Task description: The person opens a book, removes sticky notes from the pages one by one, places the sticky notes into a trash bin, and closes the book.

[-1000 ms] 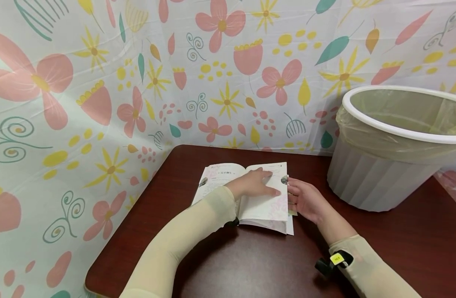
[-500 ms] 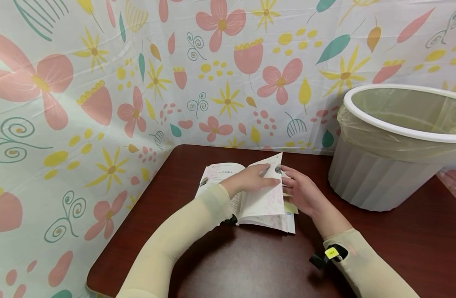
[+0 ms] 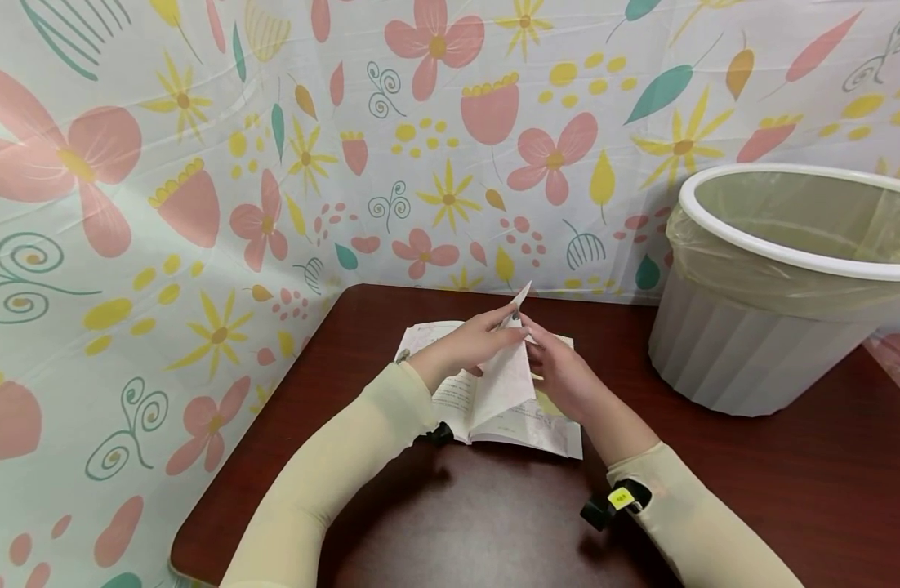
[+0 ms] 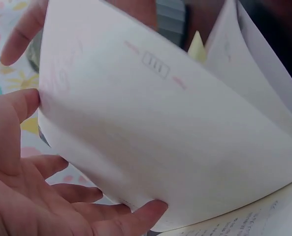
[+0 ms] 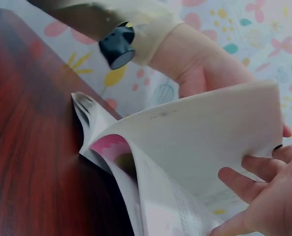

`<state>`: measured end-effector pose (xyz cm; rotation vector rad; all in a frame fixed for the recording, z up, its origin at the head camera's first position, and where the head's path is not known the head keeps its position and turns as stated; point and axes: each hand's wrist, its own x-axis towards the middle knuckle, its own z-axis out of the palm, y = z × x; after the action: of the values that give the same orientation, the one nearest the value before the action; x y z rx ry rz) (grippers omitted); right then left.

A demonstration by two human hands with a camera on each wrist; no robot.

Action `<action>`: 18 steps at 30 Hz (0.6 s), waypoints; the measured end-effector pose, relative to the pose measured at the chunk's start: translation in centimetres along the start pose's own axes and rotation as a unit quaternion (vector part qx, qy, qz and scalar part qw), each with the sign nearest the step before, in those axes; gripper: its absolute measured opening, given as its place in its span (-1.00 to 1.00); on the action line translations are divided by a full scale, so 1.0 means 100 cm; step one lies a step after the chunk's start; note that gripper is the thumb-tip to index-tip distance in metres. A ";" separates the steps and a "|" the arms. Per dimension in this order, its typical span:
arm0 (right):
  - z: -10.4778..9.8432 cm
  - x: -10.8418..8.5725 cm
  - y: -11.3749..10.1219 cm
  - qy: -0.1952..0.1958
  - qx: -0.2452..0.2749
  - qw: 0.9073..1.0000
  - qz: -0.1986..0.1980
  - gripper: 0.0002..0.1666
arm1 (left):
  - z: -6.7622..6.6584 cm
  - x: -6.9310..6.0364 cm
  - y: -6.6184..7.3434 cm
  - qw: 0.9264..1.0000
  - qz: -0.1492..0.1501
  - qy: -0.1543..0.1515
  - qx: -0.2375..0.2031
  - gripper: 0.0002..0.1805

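An open book [image 3: 523,441] lies on the table, one page [image 3: 505,380] raised nearly upright. My left hand [image 3: 461,347] is on the left side of this page, its relaxed fingers touching the free edge; the left wrist view shows its spread fingers [image 4: 57,164] along that edge. On the other side, my right hand [image 3: 568,376] touches the page with extended fingers; in the right wrist view its fingertips [image 5: 234,179] meet the paper. A yellow slip [image 3: 549,402] shows between the pages below. The left hand partly hides the left-hand page.
A grey ribbed waste bin [image 3: 744,351] with a white rim and a clear liner stands at the table's right. The dark red-brown table [image 3: 457,523] extends around the book. Behind hangs a flower-print curtain [image 3: 450,147]. Black wrist cameras [image 3: 604,510] are strapped to both sleeves.
The page has risen from lying nearly flat to standing almost upright, turning leftward. Both hands have moved left with it, and more of the page beneath and the yellow slip shows.
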<state>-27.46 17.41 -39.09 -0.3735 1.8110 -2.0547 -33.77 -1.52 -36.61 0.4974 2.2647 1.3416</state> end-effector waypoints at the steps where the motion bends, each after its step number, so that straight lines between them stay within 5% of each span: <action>1: 0.003 0.001 0.001 -0.002 -0.010 1.000 -0.001 -0.16 | -0.002 -0.002 0.000 1.000 -0.004 0.000 -0.014 -0.21; 8: 0.023 0.008 0.011 -0.012 -0.144 0.989 -0.035 -0.20 | -0.012 -0.012 -0.004 0.995 -0.009 0.011 -0.101 -0.35; 13: 0.035 0.011 0.019 -0.022 -0.236 0.969 -0.075 -0.21 | -0.019 -0.021 -0.009 0.988 -0.008 0.019 -0.153 -0.36; 18: 0.042 0.010 0.030 -0.028 -0.330 0.942 -0.062 -0.16 | -0.026 -0.029 -0.017 0.980 0.003 0.027 -0.199 -0.36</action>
<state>-26.22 12.96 -41.57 -0.7277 2.4551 -1.4246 -32.91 -5.71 -36.39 0.3304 1.9591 1.7741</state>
